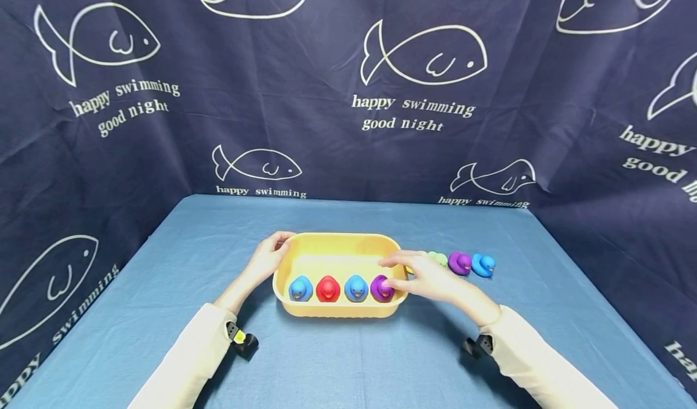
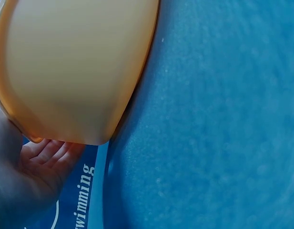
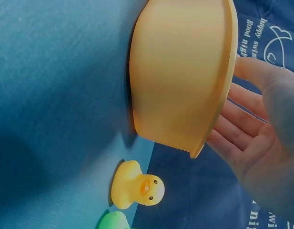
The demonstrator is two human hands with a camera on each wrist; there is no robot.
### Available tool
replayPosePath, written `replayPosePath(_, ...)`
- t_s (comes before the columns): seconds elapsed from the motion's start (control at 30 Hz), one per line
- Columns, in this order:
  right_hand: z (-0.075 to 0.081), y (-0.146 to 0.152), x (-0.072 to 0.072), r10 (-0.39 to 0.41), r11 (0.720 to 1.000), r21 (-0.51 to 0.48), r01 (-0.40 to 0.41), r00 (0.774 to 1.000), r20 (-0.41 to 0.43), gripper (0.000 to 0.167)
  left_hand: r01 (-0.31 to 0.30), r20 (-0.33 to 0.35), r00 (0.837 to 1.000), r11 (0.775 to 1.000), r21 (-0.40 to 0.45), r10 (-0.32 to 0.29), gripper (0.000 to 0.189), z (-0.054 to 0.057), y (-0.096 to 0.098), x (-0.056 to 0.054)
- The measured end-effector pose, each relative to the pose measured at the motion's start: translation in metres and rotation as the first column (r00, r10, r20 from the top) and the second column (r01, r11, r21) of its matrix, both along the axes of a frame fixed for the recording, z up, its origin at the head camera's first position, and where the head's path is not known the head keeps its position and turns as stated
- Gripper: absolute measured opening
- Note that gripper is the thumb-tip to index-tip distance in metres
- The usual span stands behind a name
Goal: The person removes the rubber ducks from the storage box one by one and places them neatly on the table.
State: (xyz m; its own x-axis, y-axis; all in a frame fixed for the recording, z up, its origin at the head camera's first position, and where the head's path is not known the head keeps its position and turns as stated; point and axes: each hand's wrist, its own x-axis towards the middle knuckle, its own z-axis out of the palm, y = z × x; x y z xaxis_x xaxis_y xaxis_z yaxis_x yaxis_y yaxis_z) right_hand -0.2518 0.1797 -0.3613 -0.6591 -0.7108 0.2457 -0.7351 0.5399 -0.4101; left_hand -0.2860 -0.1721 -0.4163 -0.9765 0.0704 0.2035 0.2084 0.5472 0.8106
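A yellow plastic basin (image 1: 339, 310) stands on the blue cloth. Along its near wall sit a blue duck (image 1: 300, 288), a red duck (image 1: 328, 289), another blue duck (image 1: 356, 288) and a purple duck (image 1: 382, 289). My left hand (image 1: 268, 256) grips the basin's far left corner, its fingers outside the wall in the left wrist view. Over the right rim reaches my right hand (image 1: 427, 274), thumb overlapping the purple duck and index finger stretched above the basin's floor. The right wrist view shows this hand's fingers spread beyond the rim, their tips partly hidden.
Right of the basin, a row of ducks lies on the cloth: a yellow duck (image 3: 132, 186), a green duck (image 1: 438, 259), a purple duck (image 1: 460, 263) and a blue duck (image 1: 483, 265). Dark blue curtains (image 1: 327, 94) with fish drawings rise behind the table and at both sides.
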Motion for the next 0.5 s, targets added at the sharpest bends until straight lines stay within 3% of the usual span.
replayPosePath(0.27, 0.003, -0.005, -0.006, 0.070, 0.994, 0.083, -0.071, 0.997, 0.016, 0.035, 0.007, -0.002, 1.000, 1.000, 0.006, -0.007, 0.029, 0.001, 0.000, 0.002)
replayPosePath(0.5, 0.004, -0.011, -0.006, 0.043, 0.983, 0.175, -0.055, 0.996, 0.072, 0.037, 0.003, 0.014, 1.000, 1.000, 0.015, -0.003, 0.029, 0.002, 0.001, 0.002)
